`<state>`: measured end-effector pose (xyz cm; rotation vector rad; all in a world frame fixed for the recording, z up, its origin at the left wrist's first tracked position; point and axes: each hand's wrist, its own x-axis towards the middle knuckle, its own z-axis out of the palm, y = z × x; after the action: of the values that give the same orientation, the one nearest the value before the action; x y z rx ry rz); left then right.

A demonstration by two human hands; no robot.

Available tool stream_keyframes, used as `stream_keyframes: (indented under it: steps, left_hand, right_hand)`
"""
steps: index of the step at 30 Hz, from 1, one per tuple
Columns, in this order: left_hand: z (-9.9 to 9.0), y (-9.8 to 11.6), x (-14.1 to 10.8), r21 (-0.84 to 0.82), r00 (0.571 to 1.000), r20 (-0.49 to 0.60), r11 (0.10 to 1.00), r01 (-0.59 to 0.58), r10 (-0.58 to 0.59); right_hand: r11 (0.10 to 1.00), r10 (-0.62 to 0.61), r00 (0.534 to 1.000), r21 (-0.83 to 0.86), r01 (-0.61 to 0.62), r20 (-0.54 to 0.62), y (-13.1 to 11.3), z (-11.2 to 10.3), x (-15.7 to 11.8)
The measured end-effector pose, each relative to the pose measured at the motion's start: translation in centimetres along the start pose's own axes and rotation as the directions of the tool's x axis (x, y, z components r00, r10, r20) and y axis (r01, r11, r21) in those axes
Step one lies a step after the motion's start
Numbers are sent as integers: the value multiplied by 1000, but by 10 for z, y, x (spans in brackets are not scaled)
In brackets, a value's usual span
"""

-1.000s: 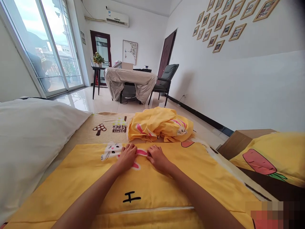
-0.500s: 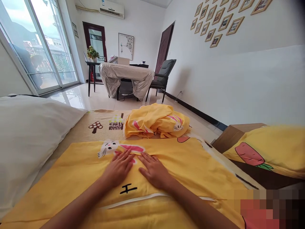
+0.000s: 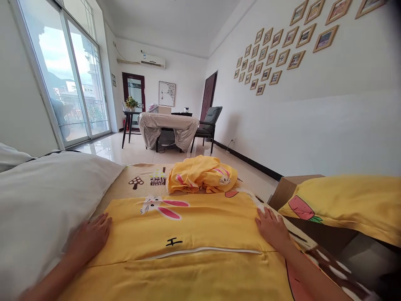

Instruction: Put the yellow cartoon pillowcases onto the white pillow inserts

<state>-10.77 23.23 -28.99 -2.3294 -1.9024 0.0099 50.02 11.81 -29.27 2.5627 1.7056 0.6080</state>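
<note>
A yellow cloth cover [image 3: 213,225] with a rabbit print lies spread flat on the bed, a white zipper [image 3: 206,250] running across it. My left hand [image 3: 90,236] rests on its left edge beside the white pillow [image 3: 78,179], fingers stretched out. At the opposite edge, my right hand [image 3: 273,228] lies flat with the fingers a little apart. Neither hand grips anything. Beyond the cover, a crumpled yellow cloth [image 3: 203,175] with rabbit faces sits in a heap on the beige printed bedding [image 3: 145,171].
On the right, yellow fabric with a carrot print [image 3: 351,196] drapes over a brown box [image 3: 288,188] beside the bed. Farther off stand a covered table [image 3: 169,121], a dark chair [image 3: 208,123] and a small black table with a plant [image 3: 130,103]. Glass doors [image 3: 78,79] are at left.
My hands have moved apart from the cover's middle to its left and right edges. The cloth around the rabbit print looks smoother. The view has tilted up.
</note>
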Motion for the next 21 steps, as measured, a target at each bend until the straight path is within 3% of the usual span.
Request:
stream_keyframes:
  steps: [3,5,8,9,11,13,15,19,21]
  left_hand:
    - [-25,39,-12,-142,998,14,988,-65,67]
    - [-37,82,-20,-259,982,19,950,-176,187]
    - [-39,150,-31,-400,923,54,855,-330,382]
    - [-36,167,-33,-409,923,75,855,-317,378]
    - [-27,186,-33,-415,929,98,863,-288,357]
    - [-18,180,-28,-383,948,91,889,-250,306]
    - [-9,154,-21,-329,971,77,925,-191,228]
    - [4,82,-10,-236,994,101,972,-17,42]
    - [8,56,-9,-209,993,114,977,43,-19]
  right_hand:
    - [961,-217,975,166,222,-50,-36,-35,-19]
    - [822,-415,909,437,366,19,-83,-59,-35]
    - [516,-625,780,764,387,27,-167,-83,-57]
    - [477,-636,771,803,358,33,-194,-86,-62]
    - [491,-614,788,803,337,45,-235,-86,-64]
    - [521,-603,797,778,350,45,-257,-80,-58]
    - [552,-606,794,747,371,54,-259,-72,-45]
    - [625,-605,789,678,387,107,-230,-53,-12]
    - [660,-593,794,644,386,131,-214,-43,3]
